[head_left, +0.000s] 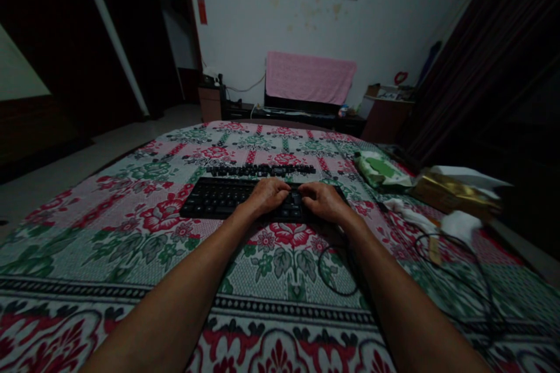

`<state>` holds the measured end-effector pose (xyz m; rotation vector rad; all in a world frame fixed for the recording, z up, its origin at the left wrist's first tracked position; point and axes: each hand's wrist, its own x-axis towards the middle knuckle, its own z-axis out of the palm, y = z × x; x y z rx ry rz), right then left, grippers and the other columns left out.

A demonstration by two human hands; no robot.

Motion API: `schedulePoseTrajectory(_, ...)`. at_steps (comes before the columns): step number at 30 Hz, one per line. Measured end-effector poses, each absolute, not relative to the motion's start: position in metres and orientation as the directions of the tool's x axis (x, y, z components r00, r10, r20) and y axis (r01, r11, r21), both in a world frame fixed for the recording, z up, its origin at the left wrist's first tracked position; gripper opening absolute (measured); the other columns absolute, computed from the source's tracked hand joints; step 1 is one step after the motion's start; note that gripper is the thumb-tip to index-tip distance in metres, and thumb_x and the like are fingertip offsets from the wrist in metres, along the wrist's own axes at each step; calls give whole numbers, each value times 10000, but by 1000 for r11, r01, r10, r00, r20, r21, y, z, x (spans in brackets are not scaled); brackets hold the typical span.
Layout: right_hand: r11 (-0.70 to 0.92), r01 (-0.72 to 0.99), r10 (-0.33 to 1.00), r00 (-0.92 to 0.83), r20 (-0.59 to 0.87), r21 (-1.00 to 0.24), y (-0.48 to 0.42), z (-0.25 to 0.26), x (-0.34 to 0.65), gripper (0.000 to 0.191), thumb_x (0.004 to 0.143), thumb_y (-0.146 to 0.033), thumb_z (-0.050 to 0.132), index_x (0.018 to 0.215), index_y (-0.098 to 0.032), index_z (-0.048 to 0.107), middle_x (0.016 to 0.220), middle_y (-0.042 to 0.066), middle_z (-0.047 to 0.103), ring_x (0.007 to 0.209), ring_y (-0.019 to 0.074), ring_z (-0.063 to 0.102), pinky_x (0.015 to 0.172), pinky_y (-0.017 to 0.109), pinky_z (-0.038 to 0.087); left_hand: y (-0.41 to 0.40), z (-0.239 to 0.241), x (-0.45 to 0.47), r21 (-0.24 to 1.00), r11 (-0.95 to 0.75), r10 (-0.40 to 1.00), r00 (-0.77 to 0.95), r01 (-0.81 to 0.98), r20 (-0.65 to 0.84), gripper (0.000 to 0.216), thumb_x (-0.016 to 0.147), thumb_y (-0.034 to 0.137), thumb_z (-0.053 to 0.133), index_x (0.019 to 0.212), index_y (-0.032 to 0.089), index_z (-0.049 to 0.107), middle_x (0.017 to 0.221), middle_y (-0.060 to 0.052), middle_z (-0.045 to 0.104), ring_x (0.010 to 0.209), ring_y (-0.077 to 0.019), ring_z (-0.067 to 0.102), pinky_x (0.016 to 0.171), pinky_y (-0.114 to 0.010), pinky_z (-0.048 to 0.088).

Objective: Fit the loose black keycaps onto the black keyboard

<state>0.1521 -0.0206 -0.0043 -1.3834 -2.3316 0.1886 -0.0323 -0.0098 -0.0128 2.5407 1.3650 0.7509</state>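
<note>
A black keyboard [219,197] lies flat on the flowered cloth in front of me. My left hand [269,193] rests over its right half, fingers bent and pressed together, pointing right. From the other side my right hand [321,201] reaches over the keyboard's right end, its fingers curled toward the left hand. The fingertips of both hands nearly meet over the keys; whatever is between them is too small and dark to make out. Just behind the keyboard, many small loose black keycaps [260,171] lie in a long row.
The patterned cloth [157,250] covers the broad surface. At right are a green-and-white packet [380,172], a gold box [455,192], crumpled white tissue [460,224] and a looping black cable [476,291]. A pink towel [310,77] hangs by the far wall.
</note>
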Motion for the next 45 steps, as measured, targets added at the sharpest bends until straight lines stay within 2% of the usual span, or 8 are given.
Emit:
schedulePoseTrajectory(3, 506, 803, 859, -435, 270, -316, -21, -3, 152, 381, 667, -208, 504, 1043, -177, 556, 930, 42, 599, 795, 141, 530, 710, 219, 389, -10, -14, -32, 310, -566, 816, 467, 764, 339, 295, 740, 243, 412, 939, 234, 629, 905, -9, 631, 841, -147, 554, 745, -233, 401)
schedulePoseTrajectory(8, 564, 792, 824, -522, 218, -235, -20, -2, 153, 432, 640, -169, 508, 1069, -210, 541, 883, 34, 570, 770, 146, 506, 689, 222, 371, -9, -16, -32, 266, -576, 809, 492, 773, 323, 291, 743, 231, 405, 935, 233, 624, 907, -18, 610, 859, -152, 541, 770, -242, 395)
schedulePoseTrajectory(13, 565, 806, 823, -538, 181, -174, -16, -2, 152, 389, 676, -213, 504, 1064, -221, 541, 884, 49, 550, 803, 164, 500, 714, 229, 356, -9, -17, -32, 250, -573, 812, 498, 781, 305, 297, 747, 222, 400, 950, 232, 617, 925, -19, 600, 874, -151, 533, 789, -244, 394)
schedulePoseTrajectory(19, 560, 813, 828, -547, 121, -160, -13, -2, 151, 274, 721, -240, 488, 980, -184, 559, 891, 67, 546, 786, 156, 495, 683, 220, 345, -6, -19, -32, 263, -580, 808, 505, 771, 302, 291, 749, 224, 406, 947, 230, 619, 922, -18, 601, 876, -152, 535, 790, -249, 404)
schedulePoseTrajectory(30, 548, 797, 836, -519, 177, -255, -14, -2, 153, 289, 724, -258, 498, 995, -163, 533, 867, 58, 549, 751, 136, 482, 665, 224, 347, -7, -19, -33, 276, -582, 807, 499, 765, 317, 294, 751, 227, 409, 960, 224, 616, 928, -19, 601, 874, -146, 535, 800, -248, 405)
schedulePoseTrajectory(35, 592, 748, 803, -579, 140, -300, -16, 2, 149, 224, 716, -230, 492, 916, -168, 571, 773, 33, 576, 674, 119, 481, 609, 207, 333, -6, -19, -34, 289, -584, 806, 497, 759, 322, 288, 741, 220, 414, 938, 228, 623, 909, -18, 602, 862, -150, 538, 782, -250, 407)
schedulePoseTrajectory(45, 570, 745, 810, -580, 85, -347, -15, 6, 145, 233, 672, -195, 486, 867, -166, 610, 691, 13, 597, 583, 106, 465, 524, 202, 300, -4, -22, -34, 286, -595, 797, 505, 751, 331, 286, 734, 219, 421, 932, 233, 626, 901, -16, 604, 858, -149, 539, 773, -247, 410)
